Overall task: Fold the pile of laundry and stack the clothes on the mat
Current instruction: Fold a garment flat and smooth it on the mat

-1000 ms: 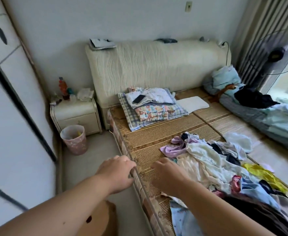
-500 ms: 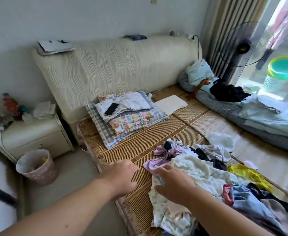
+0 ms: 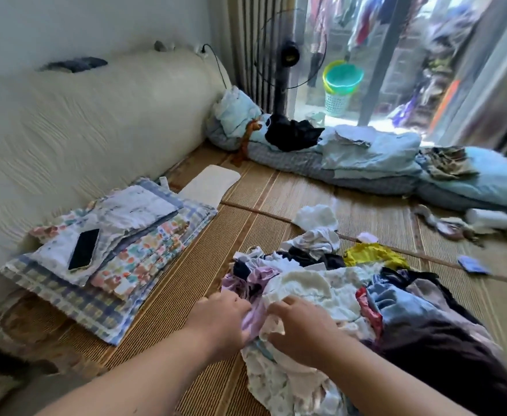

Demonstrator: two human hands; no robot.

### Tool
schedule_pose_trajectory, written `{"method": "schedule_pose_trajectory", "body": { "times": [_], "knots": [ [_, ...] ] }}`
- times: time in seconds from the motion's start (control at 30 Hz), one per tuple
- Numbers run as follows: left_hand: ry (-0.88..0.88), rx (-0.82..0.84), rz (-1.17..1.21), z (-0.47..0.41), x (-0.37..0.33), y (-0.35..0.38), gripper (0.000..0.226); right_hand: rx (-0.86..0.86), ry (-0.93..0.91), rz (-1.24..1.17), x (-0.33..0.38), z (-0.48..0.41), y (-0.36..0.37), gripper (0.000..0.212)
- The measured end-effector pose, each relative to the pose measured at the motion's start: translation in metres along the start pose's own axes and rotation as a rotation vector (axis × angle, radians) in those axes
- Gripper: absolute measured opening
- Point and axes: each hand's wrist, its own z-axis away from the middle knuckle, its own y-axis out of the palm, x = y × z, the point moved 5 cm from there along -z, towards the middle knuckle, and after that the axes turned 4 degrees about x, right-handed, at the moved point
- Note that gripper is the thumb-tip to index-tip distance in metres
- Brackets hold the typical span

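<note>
Laundry pile (image 3: 351,295) near right on woven mat (image 3: 186,280). Left hand (image 3: 220,321) fingers curled, gripping lilac garment (image 3: 253,313) at pile's near-left edge. Right hand (image 3: 301,330) just beside it, fingers curled into white cloth (image 3: 303,285). Phone (image 3: 84,249) on folded patterned bedding (image 3: 132,253), left. Fan (image 3: 289,55) far.

From my feed, the laundry pile (image 3: 351,298) sits on the mat (image 3: 246,223) at five o'clock. At nine o'clock a phone (image 3: 84,249) lies on folded cloths (image 3: 111,265), the headboard (image 3: 81,121) behind them. Bedding (image 3: 366,163) runs along the mat's far edge at one o'clock, with a fan (image 3: 289,55) behind it at twelve.
</note>
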Motion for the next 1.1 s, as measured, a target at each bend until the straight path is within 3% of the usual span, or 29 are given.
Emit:
{"method": "schedule_pose_trajectory", "body": {
  "times": [0.17,0.33,0.53,0.8,0.93,1.1],
  "knots": [
    [0.194,0.049,-0.026,-0.038,0.045,-0.006,0.071,-0.042,0.286,-0.124,0.010,-0.039,0.021,0.040],
    [0.307,0.082,0.003,-0.066,0.081,-0.002,0.041,-0.079,0.466,-0.208,0.023,-0.058,0.036,0.047],
    [0.349,-0.001,0.157,-0.099,0.081,0.027,0.039,-0.230,0.533,-0.279,0.004,-0.065,0.066,0.048],
    [0.363,-0.219,0.252,-0.169,0.068,0.105,0.039,-0.400,0.453,-0.175,-0.056,-0.111,0.126,0.043],
    [0.422,-0.329,0.185,-0.193,0.062,0.162,0.040,-0.438,0.361,-0.094,-0.084,-0.132,0.171,0.040],
    [0.500,-0.594,0.282,-0.194,0.064,0.215,0.038,-0.654,0.218,-0.060,-0.094,-0.134,0.224,0.027]
  ]
}}
